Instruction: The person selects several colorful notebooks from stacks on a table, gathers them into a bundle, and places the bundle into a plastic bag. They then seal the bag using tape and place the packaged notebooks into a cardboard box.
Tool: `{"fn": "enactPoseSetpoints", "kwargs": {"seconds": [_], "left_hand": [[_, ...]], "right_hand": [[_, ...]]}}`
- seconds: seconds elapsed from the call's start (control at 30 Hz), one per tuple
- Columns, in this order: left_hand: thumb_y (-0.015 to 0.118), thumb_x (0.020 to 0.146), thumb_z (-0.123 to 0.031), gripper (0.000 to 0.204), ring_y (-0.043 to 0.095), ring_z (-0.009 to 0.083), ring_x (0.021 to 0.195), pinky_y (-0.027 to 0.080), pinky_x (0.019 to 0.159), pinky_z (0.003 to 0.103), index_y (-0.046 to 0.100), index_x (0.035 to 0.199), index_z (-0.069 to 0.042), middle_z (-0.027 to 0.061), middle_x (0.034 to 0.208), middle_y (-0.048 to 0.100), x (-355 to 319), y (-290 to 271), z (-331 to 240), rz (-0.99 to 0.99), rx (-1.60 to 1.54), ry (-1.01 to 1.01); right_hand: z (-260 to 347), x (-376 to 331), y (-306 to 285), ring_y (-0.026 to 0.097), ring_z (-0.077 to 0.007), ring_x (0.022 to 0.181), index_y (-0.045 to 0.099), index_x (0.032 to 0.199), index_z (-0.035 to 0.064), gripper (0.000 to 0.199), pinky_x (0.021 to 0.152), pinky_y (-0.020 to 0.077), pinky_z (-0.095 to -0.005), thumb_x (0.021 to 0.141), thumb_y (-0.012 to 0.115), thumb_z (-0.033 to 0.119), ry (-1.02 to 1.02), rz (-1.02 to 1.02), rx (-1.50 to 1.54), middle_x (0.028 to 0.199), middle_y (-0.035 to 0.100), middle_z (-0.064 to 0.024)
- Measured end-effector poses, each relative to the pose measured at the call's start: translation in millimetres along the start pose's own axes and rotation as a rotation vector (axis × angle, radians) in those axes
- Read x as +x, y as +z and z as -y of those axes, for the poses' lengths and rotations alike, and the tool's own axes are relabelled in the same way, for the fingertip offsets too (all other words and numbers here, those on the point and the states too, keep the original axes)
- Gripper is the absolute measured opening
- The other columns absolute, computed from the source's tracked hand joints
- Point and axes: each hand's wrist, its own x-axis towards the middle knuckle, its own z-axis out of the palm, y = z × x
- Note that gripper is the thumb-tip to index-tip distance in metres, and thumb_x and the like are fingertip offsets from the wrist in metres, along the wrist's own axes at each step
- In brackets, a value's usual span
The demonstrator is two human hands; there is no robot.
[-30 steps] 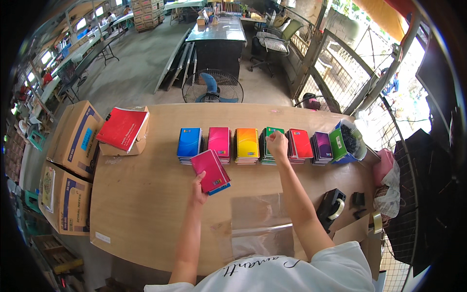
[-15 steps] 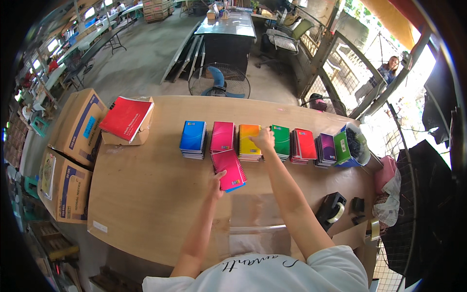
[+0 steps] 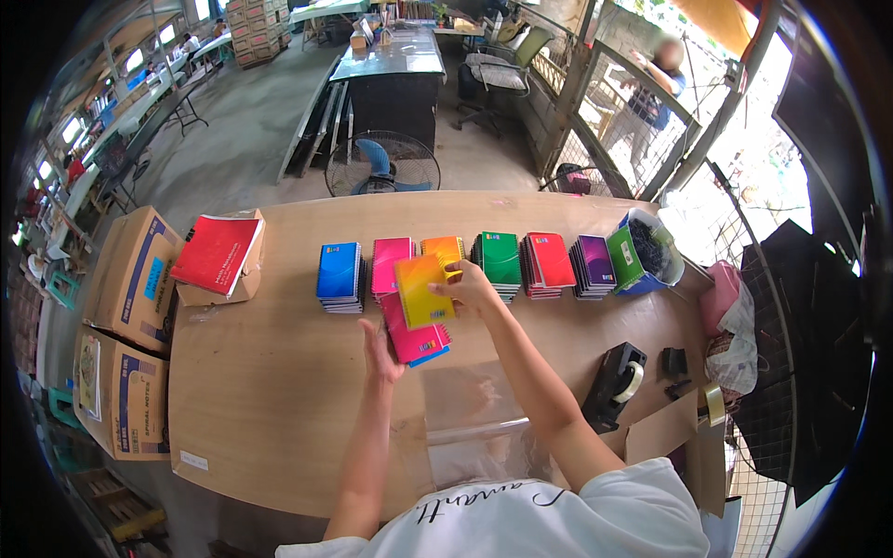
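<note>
Near the table's front edge, a clear plastic bag (image 3: 470, 418) lies flat. Beyond it, the left hand (image 3: 379, 346) is opened flat against a pink notebook (image 3: 416, 339), which is lying on a blue one. A yellow-orange notebook (image 3: 420, 290) is pinched by the right hand (image 3: 470, 288), tilted, its long axis pointing away. Six coloured stacks are counted behind.

Six notebook stacks (image 3: 465, 265) run left to right along the table's (image 3: 270, 391) far side, a bin (image 3: 642, 251) at their right end. Before them lie two loose notebooks (image 3: 419, 321); nearer, a plastic sleeve (image 3: 470, 418); right of it, a tape dispenser (image 3: 616, 383)
</note>
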Motion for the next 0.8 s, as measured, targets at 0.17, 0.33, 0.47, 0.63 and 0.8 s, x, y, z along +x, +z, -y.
{"fn": "enactPoseSetpoints", "kwargs": {"seconds": [0.17,0.33,0.47,0.63,0.8], "left_hand": [[0.057,0.092,-0.040,0.053,0.060,0.0202,0.107,0.051,0.087,0.036,0.047,0.130,-0.005,0.0089,0.119,0.060,12.0,-15.1,15.6,-0.149,0.266,-0.178],[0.058,0.091,-0.036,0.049,0.060,0.0213,0.106,0.049,0.089,0.036,0.049,0.128,-0.005,0.0089,0.118,0.061,9.9,-8.5,46.0,-0.135,0.161,-0.274],[0.057,0.091,-0.035,0.050,0.059,0.0229,0.108,0.048,0.092,0.038,0.048,0.129,-0.004,0.0105,0.120,0.060,7.1,10.4,55.9,-0.210,0.204,-0.205],[0.060,0.090,-0.030,0.045,0.060,0.0210,0.104,0.049,0.088,0.036,0.047,0.127,-0.010,0.0079,0.117,0.059,17.9,-7.4,64.4,-0.193,0.139,-0.174],[0.063,0.089,-0.026,0.043,0.060,0.0192,0.101,0.051,0.082,0.033,0.045,0.126,-0.012,0.0070,0.113,0.059,16.5,-0.7,62.9,-0.218,0.202,-0.108]], "right_hand": [[-53.8,17.5,-107.3,0.060,-0.0288,0.090,0.068,0.094,0.0033,0.029,0.079,0.0489,-0.0393,0.071,0.078,0.017,-0.429,-0.675,-0.369,0.089,0.064,-0.0158],[-71.6,50.8,-221.8,0.041,-0.0421,0.122,0.058,0.117,0.0008,0.050,0.098,0.0424,-0.0509,0.080,0.068,0.033,0.375,-0.769,-0.532,0.130,0.044,-0.0259],[-25.4,46.4,-171.0,0.037,-0.0393,0.127,0.046,0.128,-0.0026,0.074,0.099,0.0416,-0.0507,0.073,0.076,0.036,0.211,-0.773,-0.759,0.135,0.037,-0.0220],[-37.5,47.7,-149.5,0.053,-0.0383,0.114,0.052,0.121,-0.0039,0.056,0.089,0.0511,-0.0459,0.074,0.072,0.018,0.149,-0.385,-1.140,0.120,0.054,-0.0225],[-38.3,41.9,-171.9,0.066,-0.0391,0.090,0.065,0.102,-0.0016,0.028,0.078,0.0546,-0.0437,0.077,0.057,0.004,-0.070,-0.484,-1.014,0.094,0.067,-0.0256]]}}
